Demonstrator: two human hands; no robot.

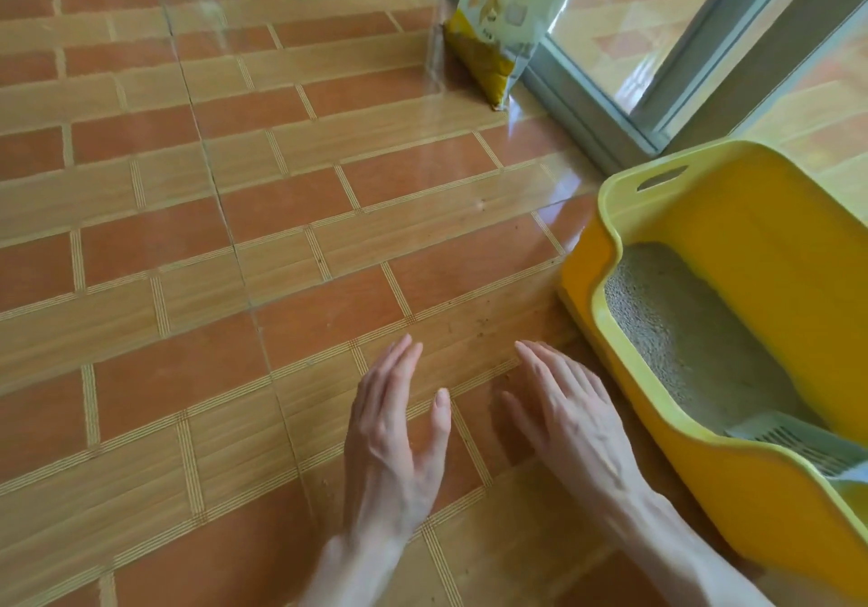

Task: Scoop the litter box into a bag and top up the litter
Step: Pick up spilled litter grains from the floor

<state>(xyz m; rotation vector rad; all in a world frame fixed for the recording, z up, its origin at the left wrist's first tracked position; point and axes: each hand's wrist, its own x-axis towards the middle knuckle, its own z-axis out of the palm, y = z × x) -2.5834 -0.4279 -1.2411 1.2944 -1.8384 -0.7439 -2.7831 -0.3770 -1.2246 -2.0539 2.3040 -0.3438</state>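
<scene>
Litter box, yellow, on the tiled floor at right, holding grey litter and a pale slotted scoop at its near end. Left hand and right hand, fingers straight and holding nothing, above the floor just beside the box. Litter bag upright against the sliding door frame, well apart.

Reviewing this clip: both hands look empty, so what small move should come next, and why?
Probably the right hand reaches for the scoop lying in the litter box. Both hands hover open over the floor, the left hand too, and scooping needs that tool first.
</scene>
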